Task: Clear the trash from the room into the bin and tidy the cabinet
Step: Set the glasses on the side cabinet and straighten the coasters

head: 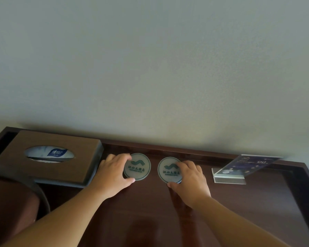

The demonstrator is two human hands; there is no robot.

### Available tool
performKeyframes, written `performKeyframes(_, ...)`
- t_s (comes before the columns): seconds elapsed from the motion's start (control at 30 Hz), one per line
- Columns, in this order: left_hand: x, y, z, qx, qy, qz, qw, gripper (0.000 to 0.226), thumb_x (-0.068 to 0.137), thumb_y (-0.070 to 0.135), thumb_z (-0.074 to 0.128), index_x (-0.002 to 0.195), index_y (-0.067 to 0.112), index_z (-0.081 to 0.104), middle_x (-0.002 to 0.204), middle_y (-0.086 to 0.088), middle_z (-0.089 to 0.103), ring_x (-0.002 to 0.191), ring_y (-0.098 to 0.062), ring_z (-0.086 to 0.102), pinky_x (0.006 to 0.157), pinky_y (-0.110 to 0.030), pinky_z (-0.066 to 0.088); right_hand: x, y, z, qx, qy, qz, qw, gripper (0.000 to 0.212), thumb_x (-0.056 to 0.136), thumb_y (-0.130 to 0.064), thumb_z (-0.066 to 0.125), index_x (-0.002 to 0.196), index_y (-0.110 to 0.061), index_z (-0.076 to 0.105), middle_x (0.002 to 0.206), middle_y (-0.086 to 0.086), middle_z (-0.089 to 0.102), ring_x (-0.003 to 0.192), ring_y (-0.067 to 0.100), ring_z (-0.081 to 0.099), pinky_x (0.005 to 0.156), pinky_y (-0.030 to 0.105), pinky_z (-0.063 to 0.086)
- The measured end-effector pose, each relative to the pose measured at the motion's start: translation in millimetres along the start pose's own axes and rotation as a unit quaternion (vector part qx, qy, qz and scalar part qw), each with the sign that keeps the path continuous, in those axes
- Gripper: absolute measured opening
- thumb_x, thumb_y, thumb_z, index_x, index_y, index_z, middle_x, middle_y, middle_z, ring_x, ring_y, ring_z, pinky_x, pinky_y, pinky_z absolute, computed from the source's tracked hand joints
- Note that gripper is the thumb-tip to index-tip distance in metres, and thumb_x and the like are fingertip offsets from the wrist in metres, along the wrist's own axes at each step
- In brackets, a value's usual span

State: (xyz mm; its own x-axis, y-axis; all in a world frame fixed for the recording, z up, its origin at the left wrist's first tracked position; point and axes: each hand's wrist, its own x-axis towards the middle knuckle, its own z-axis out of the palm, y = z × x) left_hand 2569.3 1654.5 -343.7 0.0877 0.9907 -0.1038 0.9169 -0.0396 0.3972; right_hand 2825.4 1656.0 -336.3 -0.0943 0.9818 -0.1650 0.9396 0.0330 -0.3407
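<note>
Left grip (112,177) pinches the left coaster (141,165), right grip (191,180) the right coaster (168,171); both lie flat on the counter (150,220), side by side, slightly apart

Left hand (112,172) pinching left coaster (138,167), right hand (189,179) pinching right coaster (169,169), dark cabinet top (150,220)
</note>
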Motion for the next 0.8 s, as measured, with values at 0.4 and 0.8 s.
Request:
performKeyframes(0.4,-1.2,-2.2,3.1,-0.006,0.011,-0.008,1.000,0.066,0.073,0.052,0.072,0.130,0.031,0.044,0.138,0.020,0.047,0.124,-0.014,0.038,0.099,-0.033,0.034,-1.8,-1.3,0.7,0.002,0.007,0.006,1.000,0.072,0.076,-0.054,0.068,0.138,-0.027,0.042,0.135,-0.010,0.042,0.119,0.018,0.037,0.100,0.033,0.039)
performKeyframes(0.8,-6.0,0.2,5.2,-0.015,0.038,-0.009,0.999,0.065,0.071,0.051,0.074,0.126,0.029,0.049,0.135,0.019,0.050,0.120,-0.017,0.043,0.096,-0.035,0.037,-4.4,-6.5,0.2,-0.003,0.014,0.014,1.000,0.068,0.077,-0.053,0.067,0.136,-0.028,0.043,0.136,-0.011,0.042,0.120,0.017,0.038,0.101,0.032,0.038)
